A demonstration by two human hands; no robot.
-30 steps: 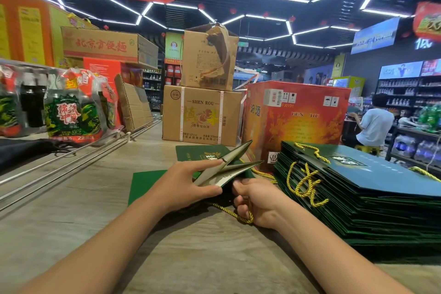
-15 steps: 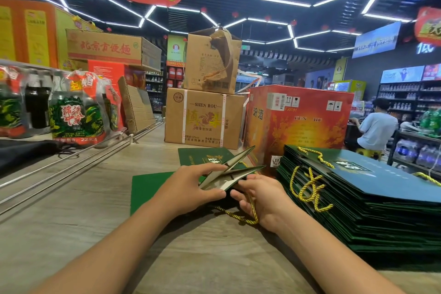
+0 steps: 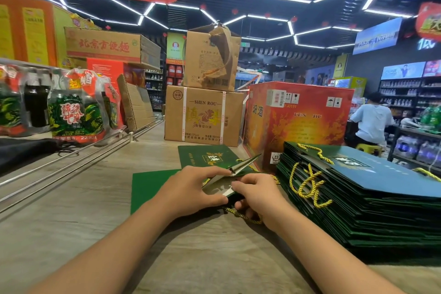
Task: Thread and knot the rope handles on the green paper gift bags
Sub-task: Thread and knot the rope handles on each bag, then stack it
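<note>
L hand (image 3: 191, 188): grips green bag (image 3: 222, 185) at its open top edge, mid bench (image 3: 71, 222).
R hand (image 3: 256, 194): fingers curled, pinching gold rope (image 3: 243, 216) at bag's near edge.
Bag stack (image 3: 370, 210): right, w/ rope handles, just beside R hand.
Red carton (image 3: 298, 122): far side of stack.

green bags (image 3: 372, 200), yellow rope (image 3: 304, 185)

From my remote seat, the right hand (image 3: 256, 194) covers its own fingertips and most of the gold rope (image 3: 243, 215); whether a knot exists I cannot tell. The stack of green bags (image 3: 358, 210) runs off the right edge, and the shelf labels (image 3: 396, 100) are too small to read.
</note>
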